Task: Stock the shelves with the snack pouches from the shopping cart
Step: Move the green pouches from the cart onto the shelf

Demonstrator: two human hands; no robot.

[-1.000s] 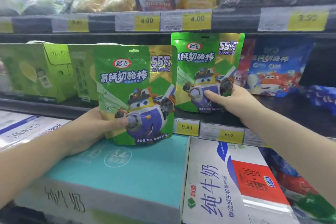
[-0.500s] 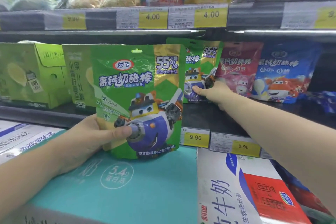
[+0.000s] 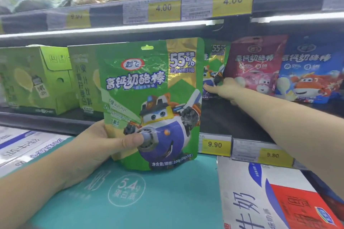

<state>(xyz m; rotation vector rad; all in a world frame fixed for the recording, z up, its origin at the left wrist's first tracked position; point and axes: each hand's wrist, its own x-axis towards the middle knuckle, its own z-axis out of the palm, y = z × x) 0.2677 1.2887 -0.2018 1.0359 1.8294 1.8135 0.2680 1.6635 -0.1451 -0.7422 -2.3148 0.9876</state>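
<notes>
Now: two green pouches, one in each hand, at the middle shelf

Left thumb [image 3: 130,140] presses flat on the front of the near green pouch [image 3: 152,80], with the other fingers curled behind it, so the left hand [image 3: 89,147] clamps that pouch by its lower left corner. It hangs upright in the air, in front of the shelf edge and above a teal carton [image 3: 149,201].

Farther in and to the right, the right hand [image 3: 226,90] reaches deep onto the middle shelf [image 3: 232,117]. Its thumb lies across the lower front of the far green pouch [image 3: 214,69]; the other fingers are hidden behind, so this reads as a pinch. That pouch stands just left of a red pouch [image 3: 256,65], with a blue pouch [image 3: 307,72] beyond. Green boxes [image 3: 37,80] fill the shelf's left side.

Risks, as I judge them: the far pouch is soft and held low, so on release it may slump forward or lean onto the red one. The near pouch blocks much of the view, so the right hand could knock its neighbours. A one-corner grip may also let the near pouch swing and catch the shelf lip.
</notes>
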